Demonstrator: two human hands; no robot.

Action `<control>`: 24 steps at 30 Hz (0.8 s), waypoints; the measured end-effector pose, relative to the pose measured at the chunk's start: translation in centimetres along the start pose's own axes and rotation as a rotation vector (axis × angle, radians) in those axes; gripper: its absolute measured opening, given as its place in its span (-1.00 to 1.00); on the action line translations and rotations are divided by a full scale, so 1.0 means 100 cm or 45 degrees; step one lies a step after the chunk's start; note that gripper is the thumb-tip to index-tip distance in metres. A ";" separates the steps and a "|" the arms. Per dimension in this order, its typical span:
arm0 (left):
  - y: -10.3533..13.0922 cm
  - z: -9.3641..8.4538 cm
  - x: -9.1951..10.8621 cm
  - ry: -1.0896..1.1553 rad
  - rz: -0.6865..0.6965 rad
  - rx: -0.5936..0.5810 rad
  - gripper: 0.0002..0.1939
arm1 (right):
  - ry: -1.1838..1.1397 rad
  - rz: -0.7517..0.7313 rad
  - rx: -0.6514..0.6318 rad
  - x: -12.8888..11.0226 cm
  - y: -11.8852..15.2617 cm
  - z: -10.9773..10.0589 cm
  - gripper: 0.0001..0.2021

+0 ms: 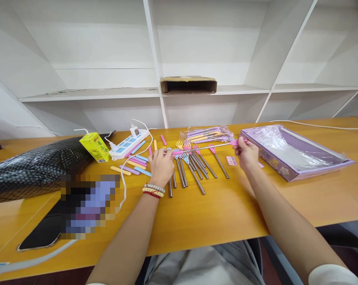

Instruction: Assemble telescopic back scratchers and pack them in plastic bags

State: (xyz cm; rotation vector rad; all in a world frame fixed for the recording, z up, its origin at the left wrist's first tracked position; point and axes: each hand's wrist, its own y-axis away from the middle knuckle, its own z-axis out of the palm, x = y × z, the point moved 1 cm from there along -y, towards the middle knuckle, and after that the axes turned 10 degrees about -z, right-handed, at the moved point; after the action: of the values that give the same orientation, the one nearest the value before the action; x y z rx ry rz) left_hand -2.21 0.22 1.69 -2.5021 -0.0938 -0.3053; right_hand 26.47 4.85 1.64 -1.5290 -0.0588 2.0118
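A pink telescopic back scratcher [210, 147] is stretched out between my two hands, its thin metal rod extended. My left hand [161, 168] is closed around the pink handle end. At the other end my right hand [246, 153] grips the pink head, whose claw is mostly hidden by the fingers. Under the rod lie several back scratcher heads on metal tubes [197, 178], with pink, yellow and blue claws. Loose coloured handle sleeves [130, 169] are scattered left of my left hand. Behind the rod are back scratchers in clear plastic wrapping [210, 133].
A purple display box [321, 166] with clear plastic inside stands at right, near a small pink card [231, 160]. On the left are a power strip [128, 144], a yellow drink carton [95, 148], a black wrapped bundle [39, 162] and a phone [42, 229]. A cardboard box [188, 79] sits on the shelf.
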 end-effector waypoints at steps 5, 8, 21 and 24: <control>-0.010 -0.004 -0.029 -0.045 -0.142 0.082 -0.71 | -0.068 -0.141 0.346 -0.010 -0.032 -0.039 -0.68; -0.014 -0.008 -0.044 -0.042 -0.242 0.139 -0.71 | -0.076 -0.179 0.600 -0.018 -0.042 -0.059 -0.74; -0.019 -0.013 -0.081 -0.018 -0.392 0.252 -0.68 | -0.017 -0.281 0.984 -0.035 -0.056 -0.101 -0.74; -0.019 -0.013 -0.089 -0.015 -0.426 0.282 -0.68 | 0.015 -0.285 1.119 -0.039 -0.058 -0.113 -0.68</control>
State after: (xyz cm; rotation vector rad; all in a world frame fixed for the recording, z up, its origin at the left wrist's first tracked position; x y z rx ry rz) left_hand -11.35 1.02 1.60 -2.2616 -0.5262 -0.3931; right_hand 39.64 4.13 3.42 -0.9090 0.5602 1.5206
